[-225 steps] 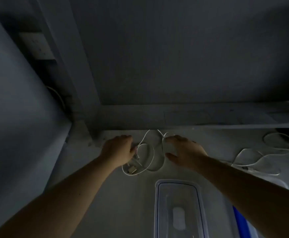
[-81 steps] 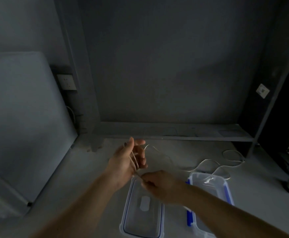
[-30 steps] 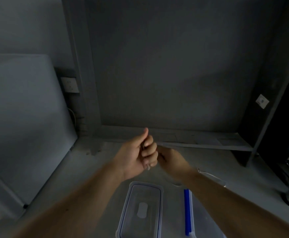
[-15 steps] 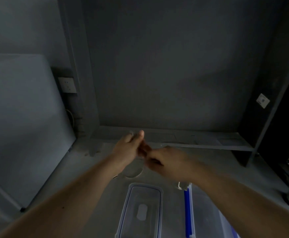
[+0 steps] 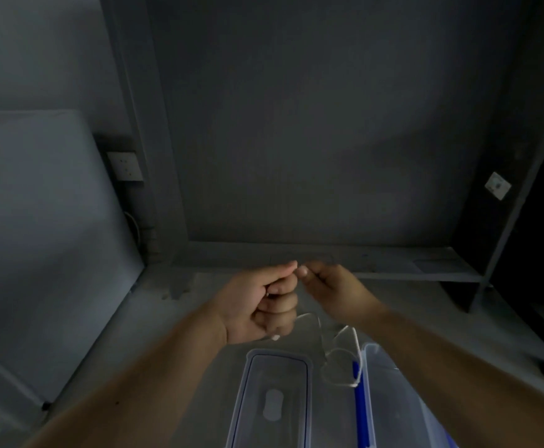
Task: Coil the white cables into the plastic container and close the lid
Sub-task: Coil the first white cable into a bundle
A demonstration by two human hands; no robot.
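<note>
At the near edge, the lid [image 5: 275, 402] lies flat beside the open plastic container [image 5: 393, 412], over whose rim a white cable [image 5: 340, 360] loop droops. Above them, the left hand [image 5: 257, 305] is fisted around gathered turns while the right hand [image 5: 332, 289] pinches the strand; equal loops and light tension would probably help them settle neatly inside.

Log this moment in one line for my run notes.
left hand: fist on white cable | right hand: pinching it | container: open | lid: off

Two hands: left hand [image 5: 257, 305] at 9 o'clock, right hand [image 5: 332, 291] at 3. One white cable [image 5: 341, 357], perhaps more, blurred. One lid [image 5: 273, 399], one container [image 5: 393, 399]. Two wall plates: socket [image 5: 125, 165], switch [image 5: 497, 185].
</note>
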